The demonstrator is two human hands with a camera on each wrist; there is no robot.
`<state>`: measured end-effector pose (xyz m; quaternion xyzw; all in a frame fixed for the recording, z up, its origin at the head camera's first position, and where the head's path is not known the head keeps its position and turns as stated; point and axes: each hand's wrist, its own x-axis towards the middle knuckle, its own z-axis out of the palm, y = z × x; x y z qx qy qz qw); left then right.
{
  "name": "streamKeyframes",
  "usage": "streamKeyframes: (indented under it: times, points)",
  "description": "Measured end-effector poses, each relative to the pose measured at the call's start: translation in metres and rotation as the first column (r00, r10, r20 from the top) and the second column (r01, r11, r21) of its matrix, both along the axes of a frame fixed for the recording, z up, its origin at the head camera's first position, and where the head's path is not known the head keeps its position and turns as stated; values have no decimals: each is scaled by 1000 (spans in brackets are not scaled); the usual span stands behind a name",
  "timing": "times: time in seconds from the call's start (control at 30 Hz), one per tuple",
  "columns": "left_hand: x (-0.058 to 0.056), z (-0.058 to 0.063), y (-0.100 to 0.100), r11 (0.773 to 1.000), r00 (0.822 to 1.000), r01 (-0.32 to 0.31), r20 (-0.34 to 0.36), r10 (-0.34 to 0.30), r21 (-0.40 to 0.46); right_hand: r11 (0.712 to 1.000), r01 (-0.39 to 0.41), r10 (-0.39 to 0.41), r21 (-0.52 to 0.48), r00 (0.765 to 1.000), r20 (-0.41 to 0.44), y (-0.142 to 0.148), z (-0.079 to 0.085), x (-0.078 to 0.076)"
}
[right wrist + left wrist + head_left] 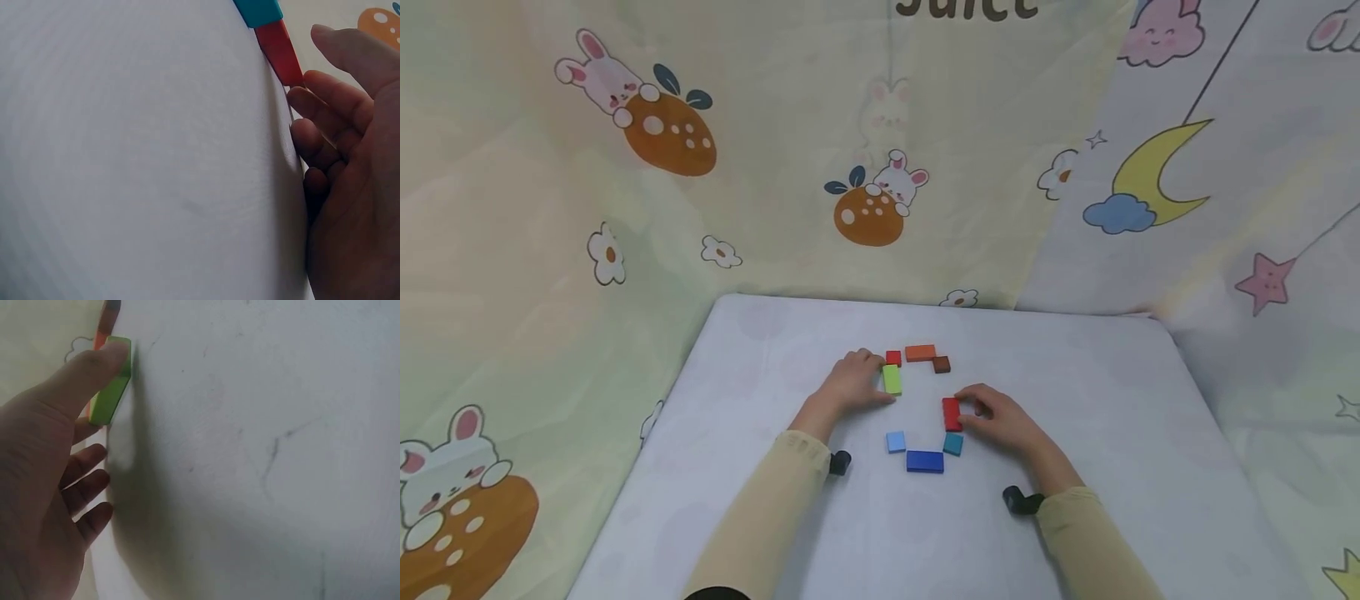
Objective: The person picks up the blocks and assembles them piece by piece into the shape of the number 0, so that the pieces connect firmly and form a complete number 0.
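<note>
My left hand (853, 383) pinches a lime-green rectangular block (892, 379) along its length; in the left wrist view its thumb lies on the green block (114, 394). A small red cube (893, 357) sits just above that block. On the right, my right hand (1003, 421) is beside a red rectangular block (951, 414). Seen from the right wrist, the fingertips are at one end of the red block (281, 55), and the thumb stands apart from it. A teal cube (952, 443) adjoins the red block's near end.
An orange block (920, 353) and a brown cube (942, 364) lie at the back. Nearer are a light blue cube (896, 442) and a dark blue block (925, 462). Together the blocks form a broken ring on the white table (737, 350). A printed cloth (775, 125) hangs behind.
</note>
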<state>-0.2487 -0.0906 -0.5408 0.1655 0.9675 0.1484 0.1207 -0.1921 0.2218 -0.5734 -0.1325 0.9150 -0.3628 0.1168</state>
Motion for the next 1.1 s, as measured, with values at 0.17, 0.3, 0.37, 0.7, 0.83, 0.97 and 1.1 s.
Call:
streamKeyframes:
  times: [0.17, 0.3, 0.37, 0.7, 0.83, 0.97, 1.1]
  points:
    - [-2, -1, 0, 1000, 1000, 3, -23, -3, 10, 1000, -4, 4, 12, 1000, -24, 0, 1, 1]
    - [-4, -3, 0, 1000, 999, 6, -31, -6, 8, 1000, -6, 7, 11, 1000, -27, 0, 3, 1]
    - [-4, -5, -1, 1000, 1000, 6, -30, -6, 7, 1000, -17, 18, 16, 999, -28, 0, 3, 1]
    - [6, -13, -10, 996, 998, 67, -3, -67, 51, 999, -30, 31, 18, 999, -18, 0, 1, 1]
    - [16, -13, -12, 990, 992, 127, 4, -127, 68, 999, -31, 32, 25, 999, -24, 0, -1, 0]
    - [25, -14, -13, 985, 988, 157, 0, -158, 71, 999, -29, 30, 32, 999, -29, 0, -2, 0]
    - [30, -18, -14, 984, 987, 163, -8, -163, 65, 999, -29, 29, 29, 999, -28, -1, -2, 0]
